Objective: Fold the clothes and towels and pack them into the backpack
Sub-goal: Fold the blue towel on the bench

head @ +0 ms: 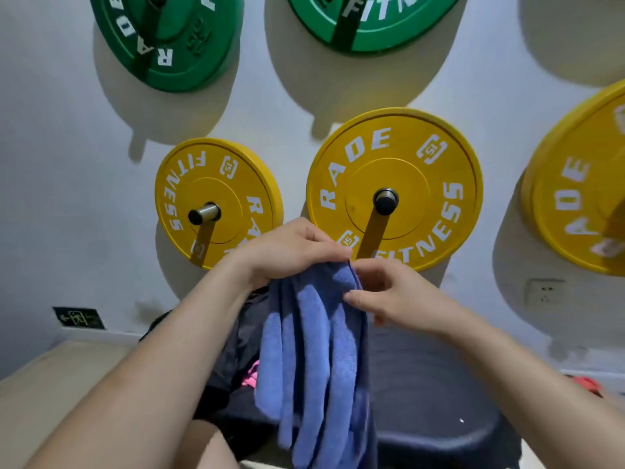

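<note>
Blue microfibre towel (318, 350): being held up in loose pleats, folding barely starting.

The towel is hanging directly below the large yellow weight plate (394, 187), its top edge just under the plate's lower rim. The left hand (291, 252) is gripping that top edge, fingers (333, 247) curling over the bunched cloth. The right hand (389, 292), below the plate, is sitting half-curled at the towel's right edge, forefinger tip touching the cloth. Whether it is pinching cannot be told. Judging by this, no fold is made and nothing is packed. Dark fabric (233, 340), possibly the backpack, and a pink item (250, 374) are lying lower, left of the plate, awaiting handling.
</note>
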